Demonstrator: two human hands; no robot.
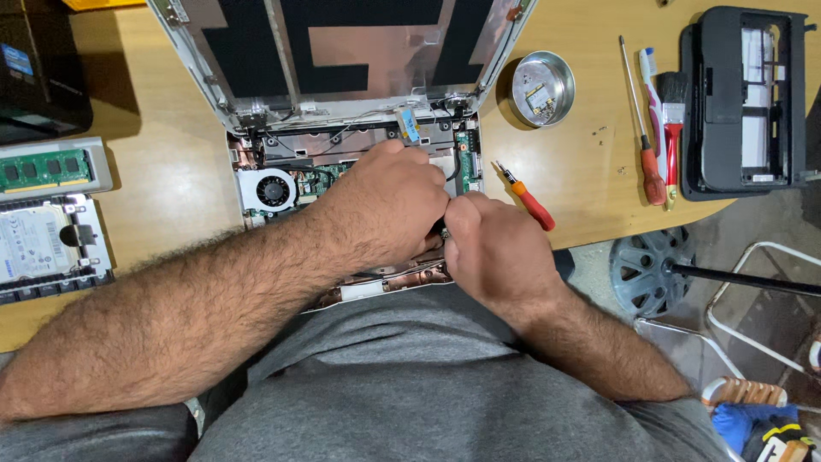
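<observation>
An opened white laptop (248,162) lies on the wooden table, its lid tilted back and its insides bare. A round cooling fan (272,190) and a green circuit board (466,162) show inside it. My left hand (385,205) rests curled over the middle of the laptop's interior. My right hand (496,252) is closed in a fist at the laptop's right front corner, touching the left hand. What the fingers pinch is hidden under both hands.
An orange-handled screwdriver (530,201) lies just right of the laptop. A round metal tin (540,88), a red screwdriver (650,154), a brush (673,111) and a black plastic cover (744,98) sit farther right. A hard drive (47,248) and memory module (43,168) lie left.
</observation>
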